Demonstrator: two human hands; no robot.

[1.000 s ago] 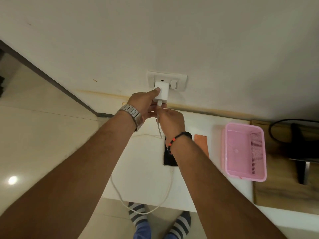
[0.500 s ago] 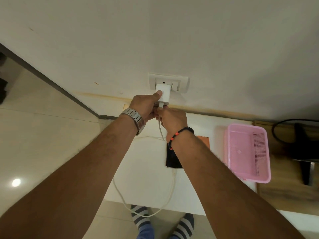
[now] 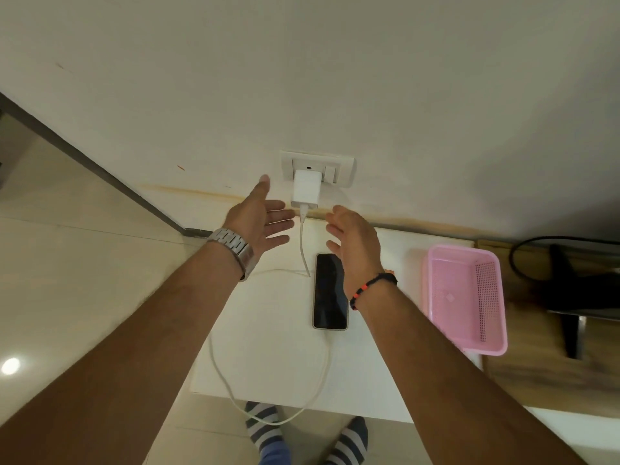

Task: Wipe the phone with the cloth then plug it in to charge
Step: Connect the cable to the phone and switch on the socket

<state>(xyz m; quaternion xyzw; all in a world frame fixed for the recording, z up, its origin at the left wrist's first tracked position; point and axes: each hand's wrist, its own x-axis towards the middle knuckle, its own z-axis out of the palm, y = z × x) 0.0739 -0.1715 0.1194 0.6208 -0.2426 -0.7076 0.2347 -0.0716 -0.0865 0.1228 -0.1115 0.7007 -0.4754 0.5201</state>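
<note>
On the white table (image 3: pixel 268 347) the phone (image 3: pixel 330 292) lies lengthwise toward the wall, both hands' fingers (image 3: pixel 278 218) spread, empty.

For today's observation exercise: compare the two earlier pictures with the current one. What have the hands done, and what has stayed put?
Both hands let go. The left hand, which held the charger, and the right hand, which pinched the cable at its plug, have drawn back and opened, touching nothing. The charger stays in the socket, the cable stays attached, and the phone and pink basket lie as before.
</note>
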